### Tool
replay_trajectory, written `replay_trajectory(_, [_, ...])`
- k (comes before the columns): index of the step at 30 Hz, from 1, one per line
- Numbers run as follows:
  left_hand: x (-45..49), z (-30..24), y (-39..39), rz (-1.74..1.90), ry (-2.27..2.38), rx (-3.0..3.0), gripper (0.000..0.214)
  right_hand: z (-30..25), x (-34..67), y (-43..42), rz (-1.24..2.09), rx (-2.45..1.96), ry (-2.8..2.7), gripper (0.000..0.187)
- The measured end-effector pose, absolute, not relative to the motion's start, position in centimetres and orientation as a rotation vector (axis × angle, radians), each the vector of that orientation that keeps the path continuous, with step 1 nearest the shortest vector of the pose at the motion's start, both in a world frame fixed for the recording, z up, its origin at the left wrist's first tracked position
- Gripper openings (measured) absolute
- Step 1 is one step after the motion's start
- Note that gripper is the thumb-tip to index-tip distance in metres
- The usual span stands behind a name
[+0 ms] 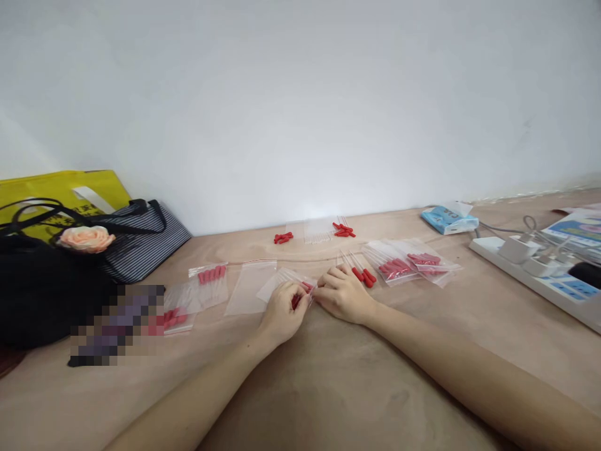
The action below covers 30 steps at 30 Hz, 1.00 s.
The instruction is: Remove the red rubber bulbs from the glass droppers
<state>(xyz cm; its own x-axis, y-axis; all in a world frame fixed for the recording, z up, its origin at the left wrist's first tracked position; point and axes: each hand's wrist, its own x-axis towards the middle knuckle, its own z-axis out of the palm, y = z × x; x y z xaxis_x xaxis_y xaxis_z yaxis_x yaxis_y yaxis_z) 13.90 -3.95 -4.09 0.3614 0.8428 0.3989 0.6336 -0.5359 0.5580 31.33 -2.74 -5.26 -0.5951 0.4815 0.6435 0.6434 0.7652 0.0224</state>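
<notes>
Zip-seal bag (290,275) of red-ended sticks (307,287) is pinched in closed fingertips of left hand (284,311) and right hand (345,297); if tipped unsealed, sticks could be spilled.

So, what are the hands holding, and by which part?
The left hand and right hand pinch a clear bag by its near edge.

Held zip bag (283,277) — partly hidden
Left hand (283,313) covers some red tips (295,301); right edge cuts the power strip (566,289).
</notes>
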Motion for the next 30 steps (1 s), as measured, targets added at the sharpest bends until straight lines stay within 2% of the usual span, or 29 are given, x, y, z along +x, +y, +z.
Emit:
replay_trajectory(6, [13.9, -4.5, -4.1, 0.974, 1.275, 2.326, 0.016, -5.2, 31.0, -2.6, -0.560, -0.611, -2.352, 0.031])
replay_trajectory(12, [14.0, -4.8, -4.2, 0.982, 1.297, 2.392, 0.015, -5.6, 30.9, -2.6, -0.501, -0.581, -2.331, 0.023])
replay_trajectory(19, [14.1, -5.4, -4.4, 0.988, 1.396, 2.442, 0.014, -6.0, 30.5, -2.2, -0.452, -0.560, -2.431, 0.024])
replay_trajectory(30, [13.2, -3.6, -3.8, 1.242, 1.511, 2.255, 0.015, -4.7, 31.9, -2.7, -0.339, -0.709, -2.568, 0.017])
